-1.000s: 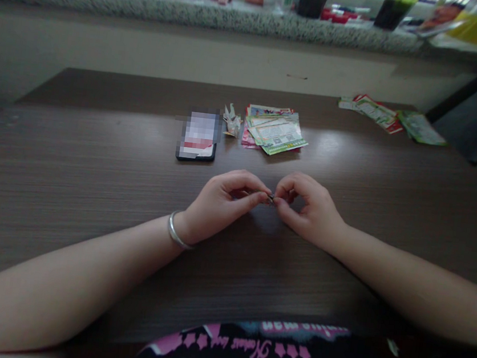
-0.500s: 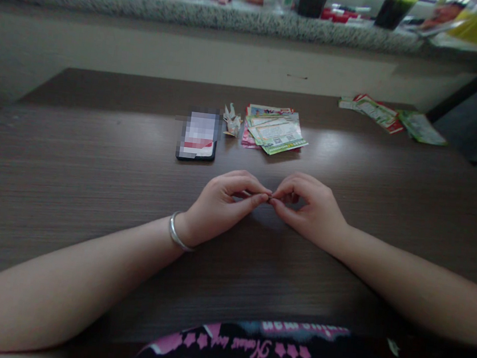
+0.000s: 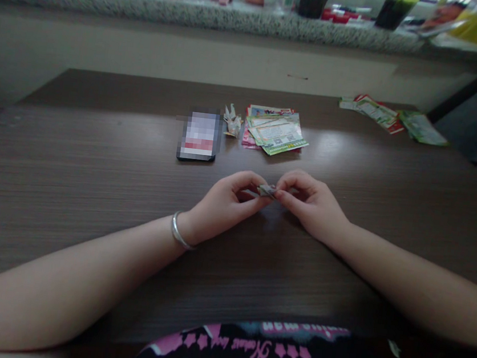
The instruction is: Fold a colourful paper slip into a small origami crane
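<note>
Between my two hands is a small folded piece of paper [image 3: 267,190], pale with some dark marks. My left hand [image 3: 232,200] comes in from the left, a silver bangle on its wrist, its thumb and fingers closed about the paper's left side. My right hand [image 3: 310,203] pinches the right end between thumb and forefinger. Fingers cover part of the folds. Beyond the hands lie a small folded paper figure [image 3: 232,122] with pointed tips and a pile of printed paper slips [image 3: 277,133].
A phone [image 3: 200,137] with a blurred screen lies left of the paper figure on the brown wooden table [image 3: 91,185]. More printed slips [image 3: 379,113] rest at the far right edge. Bottles and small items crowd the granite sill [image 3: 239,19] behind.
The folded paper, earlier almost hidden by the fingertips, now shows between the hands. My right fingers have shifted slightly right, and the left fingers have opened a little around it.
</note>
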The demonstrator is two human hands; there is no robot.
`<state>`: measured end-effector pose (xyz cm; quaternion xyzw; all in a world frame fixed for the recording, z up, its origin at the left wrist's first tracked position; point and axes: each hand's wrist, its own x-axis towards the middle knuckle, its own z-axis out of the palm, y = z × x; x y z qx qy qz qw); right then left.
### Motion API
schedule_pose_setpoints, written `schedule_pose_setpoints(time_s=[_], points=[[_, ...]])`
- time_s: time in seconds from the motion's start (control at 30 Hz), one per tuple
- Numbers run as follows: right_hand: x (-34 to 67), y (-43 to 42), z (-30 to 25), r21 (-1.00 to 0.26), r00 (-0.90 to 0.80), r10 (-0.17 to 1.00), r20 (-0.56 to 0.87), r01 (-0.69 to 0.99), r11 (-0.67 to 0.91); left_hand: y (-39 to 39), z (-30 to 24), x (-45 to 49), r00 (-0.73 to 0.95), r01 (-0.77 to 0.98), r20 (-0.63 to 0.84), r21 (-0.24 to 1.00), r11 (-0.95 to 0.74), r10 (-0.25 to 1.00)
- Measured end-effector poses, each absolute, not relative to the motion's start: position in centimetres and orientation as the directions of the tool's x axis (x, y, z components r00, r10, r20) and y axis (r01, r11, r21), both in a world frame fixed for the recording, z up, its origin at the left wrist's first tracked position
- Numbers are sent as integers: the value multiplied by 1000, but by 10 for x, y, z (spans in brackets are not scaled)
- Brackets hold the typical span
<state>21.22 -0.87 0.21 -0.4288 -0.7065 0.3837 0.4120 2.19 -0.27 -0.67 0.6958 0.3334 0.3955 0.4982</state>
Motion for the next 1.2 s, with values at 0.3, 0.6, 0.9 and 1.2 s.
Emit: schedule_pose_setpoints(time_s=[0.3, 0.6, 0.9, 1.2], points=[[208, -11, -2, -941, -241, 964, 108, 288, 178, -3, -6, 21, 429, 123, 149, 967, -221, 891], [207, -15, 0, -913, -229, 958, 171, 330, 241, -2, -4, 20, 445, 81, 102, 985, -153, 890], [208, -11, -5, -913, -225, 967, 121, 356, 197, -1, -3, 21, 414, 220, 20, 968, -122, 910], [205, -13, -4, -867, -303, 948, 99, 441, 232, 2, -1, 19, 441, 176, 39, 976, -129, 897]])
